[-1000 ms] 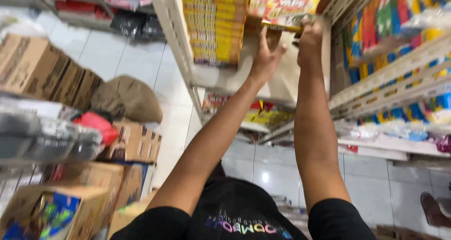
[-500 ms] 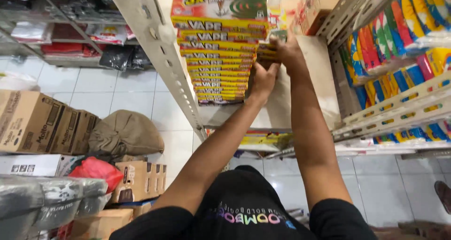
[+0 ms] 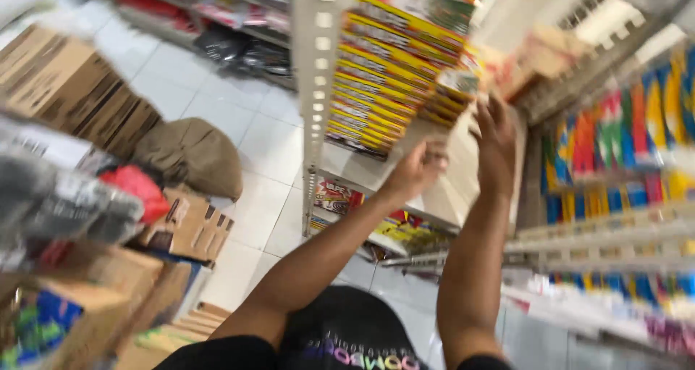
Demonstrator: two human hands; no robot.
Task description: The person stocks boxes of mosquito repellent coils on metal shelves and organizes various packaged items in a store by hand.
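White floor tiles (image 3: 260, 135) and shop shelving fill the blurred head view, with brown cardboard boxes (image 3: 69, 87) far left, a tan sack (image 3: 192, 156) beside them and rows of bright packets (image 3: 622, 145) on the right. Both arms reach up to a pale shelf board (image 3: 449, 189), where a tall stack of flat yellow boxes (image 3: 394, 66) stands with a shorter pile (image 3: 450, 95) just right of it. Left hand (image 3: 416, 171) hovers loosely curled below the short pile and right hand (image 3: 496, 142) is raised flat beside it, the two hands apart and gripping nothing I can make out.

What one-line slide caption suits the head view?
Both hands, left hand and right hand, reach toward a short stack of yellow boxes on a shop shelf.
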